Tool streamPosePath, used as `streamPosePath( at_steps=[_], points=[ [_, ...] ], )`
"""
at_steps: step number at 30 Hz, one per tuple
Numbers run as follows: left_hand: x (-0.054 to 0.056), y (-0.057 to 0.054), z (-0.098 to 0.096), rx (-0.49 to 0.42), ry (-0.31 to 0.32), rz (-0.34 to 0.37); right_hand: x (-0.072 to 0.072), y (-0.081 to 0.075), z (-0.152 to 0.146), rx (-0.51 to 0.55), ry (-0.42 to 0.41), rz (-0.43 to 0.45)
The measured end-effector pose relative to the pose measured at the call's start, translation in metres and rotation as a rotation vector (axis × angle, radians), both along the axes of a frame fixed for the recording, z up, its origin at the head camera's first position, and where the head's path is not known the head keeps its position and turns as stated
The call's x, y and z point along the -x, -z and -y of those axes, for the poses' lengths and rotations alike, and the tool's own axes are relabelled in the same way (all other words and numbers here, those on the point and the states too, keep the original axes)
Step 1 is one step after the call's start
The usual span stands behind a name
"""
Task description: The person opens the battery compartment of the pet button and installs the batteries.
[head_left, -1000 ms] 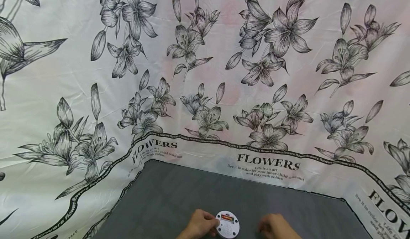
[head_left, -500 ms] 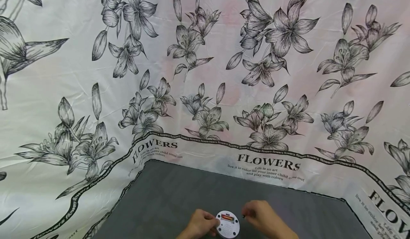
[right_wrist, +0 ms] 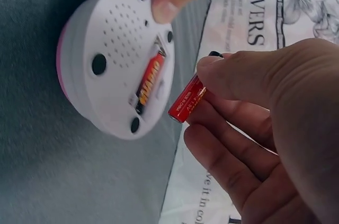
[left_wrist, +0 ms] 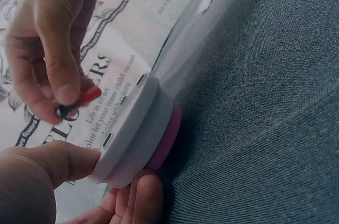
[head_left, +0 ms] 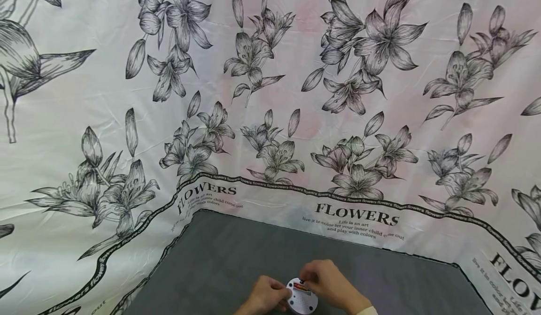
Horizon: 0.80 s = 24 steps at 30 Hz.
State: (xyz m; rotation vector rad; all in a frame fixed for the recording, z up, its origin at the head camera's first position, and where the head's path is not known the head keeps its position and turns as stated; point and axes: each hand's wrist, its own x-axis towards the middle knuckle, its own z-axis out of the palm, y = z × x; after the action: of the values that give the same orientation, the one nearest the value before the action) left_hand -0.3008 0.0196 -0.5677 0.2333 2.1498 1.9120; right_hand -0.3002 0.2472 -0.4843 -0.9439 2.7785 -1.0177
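Observation:
A round white device (head_left: 302,302) with a pink rim lies with its underside facing up. That underside (right_wrist: 114,49) carries speaker holes, dark round feet and an open battery compartment. One red and black battery (right_wrist: 150,82) lies in the compartment. My left hand (head_left: 265,294) grips the device's edge, thumb on the underside and fingers below. Above the compartment, my right hand (head_left: 328,283) pinches a second red battery (right_wrist: 188,101) between thumb and fingers. In the left wrist view this battery is held just off the white face.
A dark grey tabletop (head_left: 236,249) lies under both hands. White cloth (head_left: 270,89) printed with lilies and lettering hangs around its back and sides. A small white patch (left_wrist: 206,1) shows on the grey surface in the left wrist view.
My right hand has moved left with the battery, from beside the device to over its compartment. My left hand keeps its grip on the device.

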Motion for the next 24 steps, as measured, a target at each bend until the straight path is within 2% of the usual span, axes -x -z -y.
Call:
streamPosePath(
  at_steps=[5, 9, 16, 24],
  points=[
    [0.000, 0.003, -0.001, -0.012, -0.004, -0.022, 0.006, 0.013, 0.007, 0.007, 0.002, 0.027],
    [-0.001, 0.004, -0.002, -0.011, -0.009, -0.048, 0.007, 0.018, 0.010, 0.014, -0.024, 0.001],
    [0.002, 0.004, -0.001, 0.038, -0.007, 0.001, 0.006, 0.023, 0.012, -0.008, -0.009, 0.000],
    [0.002, 0.006, -0.002, 0.017, -0.021, -0.034, 0.007, 0.028, 0.013, -0.024, 0.011, 0.041]
  ],
)
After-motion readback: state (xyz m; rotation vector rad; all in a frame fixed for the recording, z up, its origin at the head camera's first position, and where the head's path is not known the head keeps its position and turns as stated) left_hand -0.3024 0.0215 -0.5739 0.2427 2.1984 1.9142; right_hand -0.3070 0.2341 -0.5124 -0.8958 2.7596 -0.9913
